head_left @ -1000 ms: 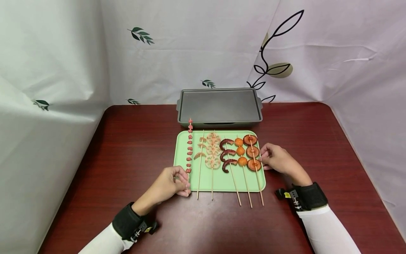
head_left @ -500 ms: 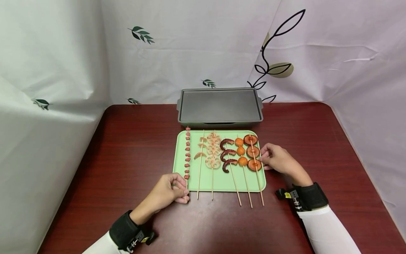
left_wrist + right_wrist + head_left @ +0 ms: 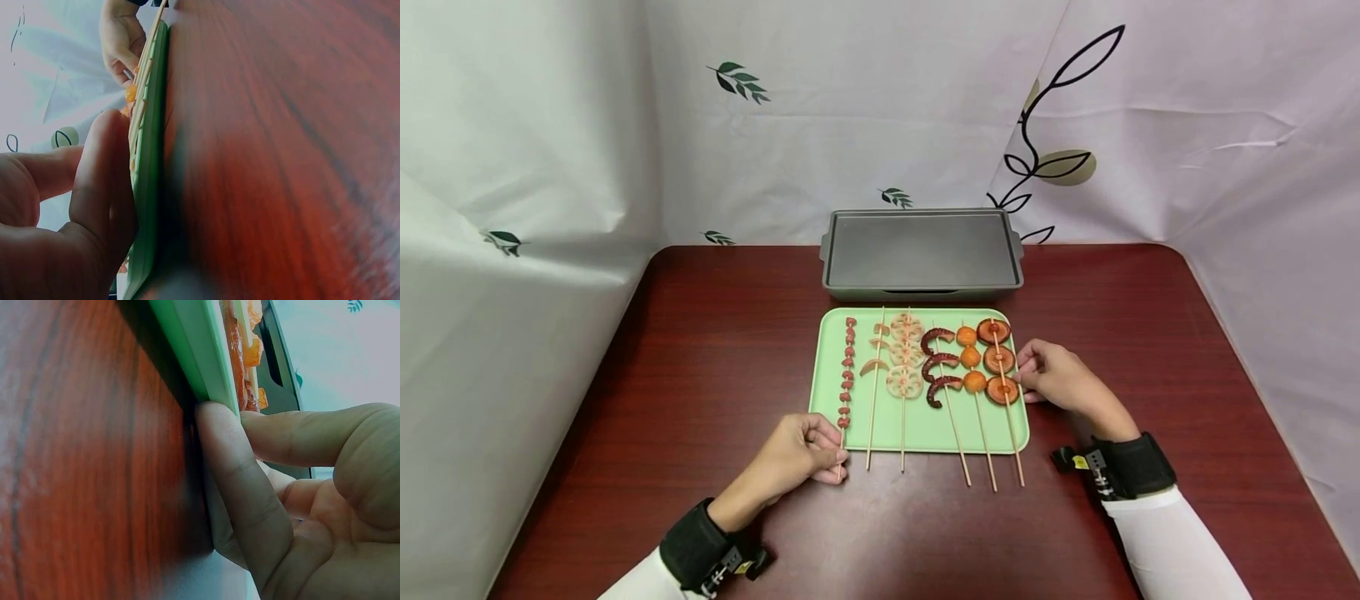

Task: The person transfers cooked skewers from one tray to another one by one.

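Observation:
In the head view, a skewer of small red meat pieces [image 3: 847,375] lies along the left side of a light green tray [image 3: 930,429]. My left hand [image 3: 801,450] pinches the lower end of its stick at the front left corner. On the other side, my right hand [image 3: 1054,377] grips the tray's right rim, thumb above and a finger below in the right wrist view. Beside the meat lie skewers of pale curved slices [image 3: 872,367], lotus root slices [image 3: 904,382], dark tentacles [image 3: 942,383], orange balls [image 3: 974,382] and brown mushroom-like rounds [image 3: 993,392].
A dark grey grill plate [image 3: 922,250] with side handles stands just behind the tray. Several stick ends overhang the tray's front edge. Reddish-brown tabletop [image 3: 722,333] surrounds both, and a pale patterned cloth [image 3: 820,108] hangs behind.
My left hand has drawn the meat skewer towards me, so its far tip, earlier past the tray's back edge, now lies inside it. The right hand has stayed in place.

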Available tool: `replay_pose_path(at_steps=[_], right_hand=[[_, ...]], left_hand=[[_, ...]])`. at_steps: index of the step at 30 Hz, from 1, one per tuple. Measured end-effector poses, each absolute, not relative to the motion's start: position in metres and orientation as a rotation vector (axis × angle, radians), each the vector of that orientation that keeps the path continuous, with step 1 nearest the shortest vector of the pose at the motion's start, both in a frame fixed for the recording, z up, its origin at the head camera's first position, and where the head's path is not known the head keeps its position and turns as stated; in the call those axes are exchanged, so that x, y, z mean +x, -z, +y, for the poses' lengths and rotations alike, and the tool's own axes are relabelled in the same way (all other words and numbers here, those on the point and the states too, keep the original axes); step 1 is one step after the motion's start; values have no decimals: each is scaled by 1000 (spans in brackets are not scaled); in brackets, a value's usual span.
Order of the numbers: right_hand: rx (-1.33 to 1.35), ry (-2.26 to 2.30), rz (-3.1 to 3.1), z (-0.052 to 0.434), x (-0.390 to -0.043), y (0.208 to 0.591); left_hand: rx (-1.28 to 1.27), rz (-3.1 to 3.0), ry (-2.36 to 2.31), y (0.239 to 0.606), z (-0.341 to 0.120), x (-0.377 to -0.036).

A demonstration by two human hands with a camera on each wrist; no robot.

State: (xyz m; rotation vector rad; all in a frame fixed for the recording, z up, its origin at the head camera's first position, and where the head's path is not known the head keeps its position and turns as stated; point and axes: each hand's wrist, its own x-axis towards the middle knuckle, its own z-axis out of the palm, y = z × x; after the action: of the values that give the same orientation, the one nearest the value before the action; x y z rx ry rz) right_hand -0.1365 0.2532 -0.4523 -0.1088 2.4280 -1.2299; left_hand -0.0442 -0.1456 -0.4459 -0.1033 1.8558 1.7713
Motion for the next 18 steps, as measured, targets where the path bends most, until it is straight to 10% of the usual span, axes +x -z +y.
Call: replay_pose_path(at_steps=[18], right_hand=[[-100, 1225, 2423, 253, -137, 452]], left_hand=[[-92, 1994, -1693, 445, -144, -50]])
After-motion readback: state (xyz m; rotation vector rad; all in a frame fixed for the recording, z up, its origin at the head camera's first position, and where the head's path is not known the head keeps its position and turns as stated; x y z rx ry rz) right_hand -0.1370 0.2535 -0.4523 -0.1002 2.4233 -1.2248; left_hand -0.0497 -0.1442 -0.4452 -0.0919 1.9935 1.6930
